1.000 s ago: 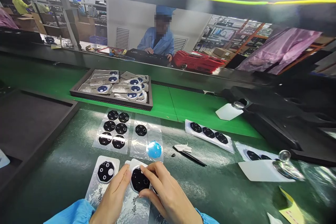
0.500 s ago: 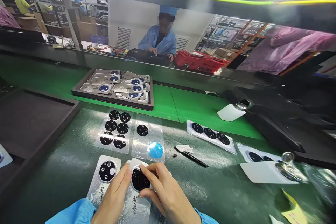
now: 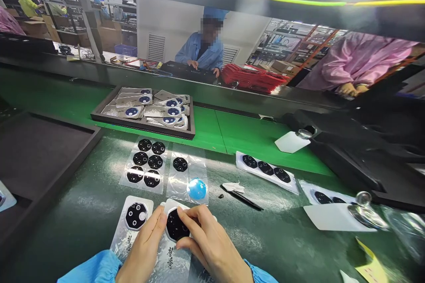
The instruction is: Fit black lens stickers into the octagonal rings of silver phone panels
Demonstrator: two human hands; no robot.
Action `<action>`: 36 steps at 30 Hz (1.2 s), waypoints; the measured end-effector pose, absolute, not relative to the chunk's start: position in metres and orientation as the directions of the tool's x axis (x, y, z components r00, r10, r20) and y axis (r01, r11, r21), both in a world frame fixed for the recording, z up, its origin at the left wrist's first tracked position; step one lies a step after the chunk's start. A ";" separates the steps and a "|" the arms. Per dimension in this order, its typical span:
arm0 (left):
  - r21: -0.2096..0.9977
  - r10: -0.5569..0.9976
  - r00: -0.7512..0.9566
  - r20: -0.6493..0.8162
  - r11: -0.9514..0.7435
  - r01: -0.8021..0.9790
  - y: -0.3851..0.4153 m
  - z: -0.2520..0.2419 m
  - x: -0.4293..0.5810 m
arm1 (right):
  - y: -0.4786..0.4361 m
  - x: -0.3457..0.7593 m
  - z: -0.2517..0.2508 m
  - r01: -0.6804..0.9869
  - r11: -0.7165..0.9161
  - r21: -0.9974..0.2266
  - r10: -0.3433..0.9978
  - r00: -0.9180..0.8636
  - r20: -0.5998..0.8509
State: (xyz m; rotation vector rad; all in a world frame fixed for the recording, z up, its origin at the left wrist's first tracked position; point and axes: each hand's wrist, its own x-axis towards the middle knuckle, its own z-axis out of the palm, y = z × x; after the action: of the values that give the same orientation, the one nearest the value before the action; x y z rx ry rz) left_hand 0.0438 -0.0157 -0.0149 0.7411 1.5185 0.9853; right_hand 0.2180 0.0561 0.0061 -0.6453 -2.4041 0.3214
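A silvery phone back cover [image 3: 172, 258] with dark lettering lies in front of me, its raised camera ring near the top. My left hand [image 3: 146, 241] grips its left edge, fingers pressed together. With thumb and fingertips, my right hand [image 3: 207, 239] holds a black octagonal camera lens cover [image 3: 175, 225] at the ring; its right part is hidden by my fingers. Whether it lies flush in the ring I cannot tell. To the left, partly under my left hand, lies a second phone back cover [image 3: 119, 239] with a black lens cover in its ring.
Beyond my hands lie a sheet of several lens covers [image 3: 146, 159], a plastic sheet [image 3: 179, 181] with a blue disc and a black pen-like tool [image 3: 247, 200]. Phone covers fill a tray [image 3: 142, 128]. Pump bottles [image 3: 292, 142] stand right; a co-worker [image 3: 201, 51] sits opposite.
My hands and the lens cover have hardly moved. At the back right, a person in pink has shifted, and their hands now show.
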 end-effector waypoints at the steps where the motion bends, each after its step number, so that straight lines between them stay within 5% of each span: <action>1: 0.869 0.851 -0.177 -0.494 0.491 -0.063 -0.015 -0.011 0.044 | 0.056 0.218 0.005 0.371 0.855 -0.363 0.516 -0.686 0.513; 36: 0.879 0.877 -0.111 -0.467 0.474 0.048 -0.015 -0.005 0.041 | 0.059 0.220 0.006 0.363 0.859 -0.360 0.511 -0.650 0.563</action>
State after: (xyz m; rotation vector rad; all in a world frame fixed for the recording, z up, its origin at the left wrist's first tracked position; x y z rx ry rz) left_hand 0.0414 -0.0151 -0.0054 0.8400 1.5251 0.8667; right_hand 0.2196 0.0588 0.0056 -0.6302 -2.3462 0.2816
